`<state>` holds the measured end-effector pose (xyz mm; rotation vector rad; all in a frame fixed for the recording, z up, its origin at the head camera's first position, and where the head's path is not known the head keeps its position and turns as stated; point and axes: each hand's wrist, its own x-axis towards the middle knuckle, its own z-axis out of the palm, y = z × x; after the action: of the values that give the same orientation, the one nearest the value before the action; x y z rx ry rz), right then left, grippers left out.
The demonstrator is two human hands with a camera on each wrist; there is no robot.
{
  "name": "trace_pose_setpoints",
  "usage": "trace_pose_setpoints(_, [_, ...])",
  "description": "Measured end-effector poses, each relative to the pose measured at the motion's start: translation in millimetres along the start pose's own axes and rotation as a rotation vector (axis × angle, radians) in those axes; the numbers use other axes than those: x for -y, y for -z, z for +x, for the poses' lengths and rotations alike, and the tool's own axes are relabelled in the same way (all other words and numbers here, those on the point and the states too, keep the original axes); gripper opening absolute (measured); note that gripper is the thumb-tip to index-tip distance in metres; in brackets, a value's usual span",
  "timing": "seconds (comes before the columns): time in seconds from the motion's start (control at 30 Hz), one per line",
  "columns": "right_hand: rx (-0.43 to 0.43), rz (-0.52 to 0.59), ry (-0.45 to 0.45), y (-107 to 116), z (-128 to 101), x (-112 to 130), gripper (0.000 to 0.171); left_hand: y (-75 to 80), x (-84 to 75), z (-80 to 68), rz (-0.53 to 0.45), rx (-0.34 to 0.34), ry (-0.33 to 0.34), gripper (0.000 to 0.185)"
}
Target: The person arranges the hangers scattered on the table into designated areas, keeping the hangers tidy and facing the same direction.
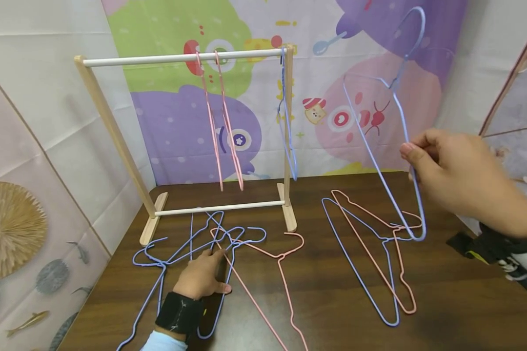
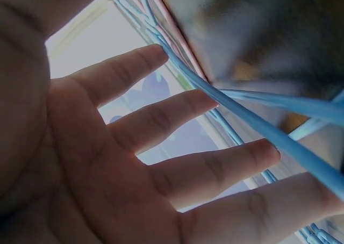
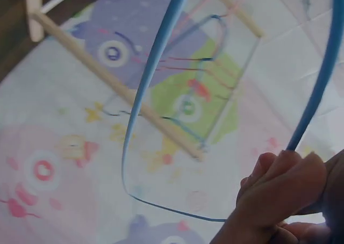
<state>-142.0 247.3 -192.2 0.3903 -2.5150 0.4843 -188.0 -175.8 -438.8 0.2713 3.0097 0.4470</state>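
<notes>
My right hand (image 1: 456, 175) pinches a blue hanger (image 1: 402, 117) by one side and holds it raised above the table's right side, hook up. In the right wrist view, thumb and fingers (image 3: 279, 193) close round its thin wire. Low over a tangle of blue hangers (image 1: 167, 262) lies my left hand (image 1: 202, 275), beside a pink hanger (image 1: 256, 304). Its fingers (image 2: 161, 120) are spread and nearly straight in the left wrist view, with fingertips right at a blue hanger wire (image 2: 242, 113).
Behind the tangle stands a small wooden rack with a white rail (image 1: 158, 59). Two pink hangers (image 1: 211, 117) hang near its middle, blue ones (image 1: 288, 126) at its right post. A blue hanger (image 1: 355, 265) and a pink hanger (image 1: 399, 258) overlap on the table (image 1: 465, 302).
</notes>
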Motion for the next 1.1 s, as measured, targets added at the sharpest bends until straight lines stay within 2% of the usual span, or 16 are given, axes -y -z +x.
trace_pose_setpoints(0.13, [-0.014, 0.023, -0.004, 15, 11, 22, 0.033, 0.1, -0.2, 0.2, -0.003, -0.007, -0.008, 0.096])
trace_pose_setpoints(0.27, [-0.031, 0.034, 0.034, 25, 21, 40, 0.033, 0.7, -1.5, 0.1, -0.008, -0.008, -0.016, 0.096])
trace_pose_setpoints(0.5, [-0.06, 0.081, 0.125, 22, 32, 68, 0.029, 0.8, -0.7, -0.9, -0.009, -0.017, -0.015, 0.097])
trace_pose_setpoints(0.77, [-0.046, 0.119, 0.169, 14, 33, 74, 0.033, 1.2, -1.8, -2.4, -0.01, -0.04, -0.03, 0.095])
trace_pose_setpoints(0.97, [-0.013, 0.113, 0.185, 11, 25, 75, 0.03, 1.8, -1.8, -2.8, -0.011, -0.035, -0.029, 0.095])
trace_pose_setpoints(1.1, [0.004, 0.112, 0.239, 8, 25, 85, 0.027, 2.1, -1.1, -2.8, -0.014, -0.034, -0.025, 0.096])
